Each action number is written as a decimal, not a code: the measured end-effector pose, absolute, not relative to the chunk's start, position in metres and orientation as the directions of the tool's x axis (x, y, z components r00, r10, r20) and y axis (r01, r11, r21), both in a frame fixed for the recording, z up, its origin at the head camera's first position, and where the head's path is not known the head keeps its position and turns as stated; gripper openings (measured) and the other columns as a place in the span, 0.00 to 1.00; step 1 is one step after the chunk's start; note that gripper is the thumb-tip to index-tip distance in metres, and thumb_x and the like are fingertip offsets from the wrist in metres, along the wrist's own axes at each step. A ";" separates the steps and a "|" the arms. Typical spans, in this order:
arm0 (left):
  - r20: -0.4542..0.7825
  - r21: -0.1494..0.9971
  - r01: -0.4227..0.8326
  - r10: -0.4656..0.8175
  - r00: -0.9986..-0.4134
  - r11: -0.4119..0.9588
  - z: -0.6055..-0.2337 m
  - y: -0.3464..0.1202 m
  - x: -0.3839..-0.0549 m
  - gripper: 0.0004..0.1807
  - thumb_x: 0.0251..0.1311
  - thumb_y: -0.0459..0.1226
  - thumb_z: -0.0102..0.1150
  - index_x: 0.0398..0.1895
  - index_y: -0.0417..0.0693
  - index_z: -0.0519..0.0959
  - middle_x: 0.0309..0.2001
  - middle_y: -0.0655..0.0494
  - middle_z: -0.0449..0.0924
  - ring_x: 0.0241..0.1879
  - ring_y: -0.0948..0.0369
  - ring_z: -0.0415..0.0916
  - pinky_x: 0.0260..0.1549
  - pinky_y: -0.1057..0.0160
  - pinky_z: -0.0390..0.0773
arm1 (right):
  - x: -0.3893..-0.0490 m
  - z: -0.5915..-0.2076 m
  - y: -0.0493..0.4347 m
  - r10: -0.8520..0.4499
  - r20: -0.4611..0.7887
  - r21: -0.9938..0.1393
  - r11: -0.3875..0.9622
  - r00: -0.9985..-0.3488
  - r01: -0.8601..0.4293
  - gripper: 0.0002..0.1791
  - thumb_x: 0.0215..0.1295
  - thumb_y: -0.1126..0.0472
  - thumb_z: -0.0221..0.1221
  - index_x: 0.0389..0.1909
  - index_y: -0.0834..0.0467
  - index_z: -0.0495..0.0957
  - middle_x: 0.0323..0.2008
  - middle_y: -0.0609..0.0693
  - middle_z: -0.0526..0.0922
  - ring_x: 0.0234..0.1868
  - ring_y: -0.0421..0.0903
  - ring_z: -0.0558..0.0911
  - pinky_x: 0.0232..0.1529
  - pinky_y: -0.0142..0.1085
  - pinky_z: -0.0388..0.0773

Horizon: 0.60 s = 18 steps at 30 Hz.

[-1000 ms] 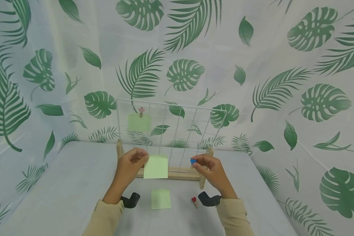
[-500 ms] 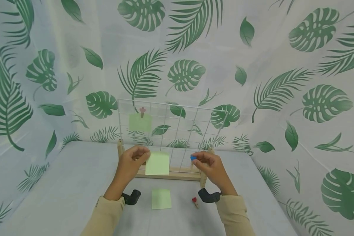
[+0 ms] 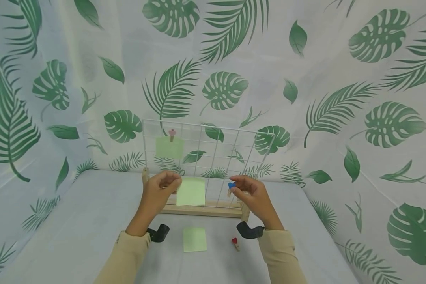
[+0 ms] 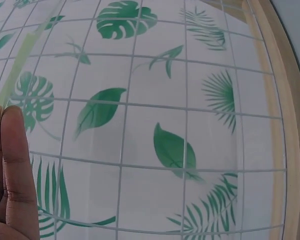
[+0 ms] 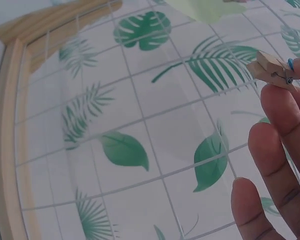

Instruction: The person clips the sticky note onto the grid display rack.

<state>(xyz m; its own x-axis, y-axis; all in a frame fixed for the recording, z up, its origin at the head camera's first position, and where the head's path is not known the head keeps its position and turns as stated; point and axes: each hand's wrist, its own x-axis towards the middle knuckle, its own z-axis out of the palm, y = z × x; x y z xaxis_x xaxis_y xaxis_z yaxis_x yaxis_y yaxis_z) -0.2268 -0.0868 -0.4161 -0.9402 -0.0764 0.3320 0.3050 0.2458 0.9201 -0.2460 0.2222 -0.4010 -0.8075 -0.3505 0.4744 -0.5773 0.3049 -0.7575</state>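
My left hand (image 3: pixel 160 191) pinches a pale green sticky note (image 3: pixel 191 191) by its upper left corner, held up in front of the wire grid (image 3: pixel 213 148). In the left wrist view the note (image 4: pixel 18 67) shows nearly edge-on above the thumb and finger. Opposite it, my right hand (image 3: pixel 253 192) pinches a small wooden clothespin with a blue top (image 3: pixel 231 185). The right wrist view shows the clothespin's wooden tip (image 5: pixel 270 69) pointing away from the fingertips, its spring visible. A second green note (image 3: pixel 169 147) hangs high on the grid's left under a pink-topped clothespin (image 3: pixel 172 135).
The grid stands in a wooden base (image 3: pixel 206 210) on the white-covered table (image 3: pixel 92 228). On the table in front lie another green note (image 3: pixel 194 239) and a clothespin with a red heart (image 3: pixel 235 243). A leaf-print curtain (image 3: pixel 255 51) rises behind.
Both hands have risen and moved a little closer to the grid, carrying the note and the blue-topped clothespin. The hung note and the things on the table stay put.
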 end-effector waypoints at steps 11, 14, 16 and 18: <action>0.363 0.910 0.336 -0.073 -0.929 0.244 -0.411 -0.084 -0.231 0.08 0.74 0.35 0.69 0.49 0.40 0.87 0.43 0.47 0.90 0.41 0.56 0.86 0.39 0.67 0.88 | -0.251 -0.391 0.219 -0.345 0.444 -0.777 0.312 -0.827 -0.547 0.10 0.74 0.72 0.64 0.52 0.70 0.85 0.42 0.61 0.89 0.43 0.38 0.86 0.52 0.31 0.83; 0.373 0.908 0.349 -0.070 -0.925 0.231 -0.409 -0.084 -0.232 0.08 0.74 0.35 0.69 0.49 0.39 0.87 0.44 0.46 0.90 0.41 0.55 0.87 0.39 0.66 0.89 | -0.253 -0.388 0.219 -0.345 0.449 -0.775 0.308 -0.824 -0.551 0.10 0.74 0.72 0.64 0.52 0.70 0.86 0.42 0.61 0.89 0.44 0.38 0.86 0.52 0.30 0.84; 0.387 0.903 0.363 -0.067 -0.920 0.228 -0.408 -0.083 -0.234 0.08 0.74 0.35 0.69 0.49 0.39 0.87 0.45 0.45 0.90 0.41 0.54 0.87 0.39 0.66 0.89 | -0.253 -0.386 0.219 -0.345 0.451 -0.774 0.307 -0.823 -0.553 0.10 0.74 0.72 0.64 0.53 0.70 0.85 0.43 0.61 0.90 0.44 0.38 0.86 0.52 0.30 0.84; 0.398 0.899 0.375 -0.064 -0.915 0.228 -0.407 -0.083 -0.235 0.08 0.74 0.35 0.69 0.50 0.39 0.86 0.45 0.44 0.90 0.41 0.54 0.87 0.39 0.66 0.89 | -0.254 -0.384 0.220 -0.346 0.450 -0.775 0.308 -0.824 -0.552 0.10 0.75 0.72 0.64 0.53 0.70 0.85 0.43 0.61 0.90 0.45 0.38 0.87 0.52 0.30 0.84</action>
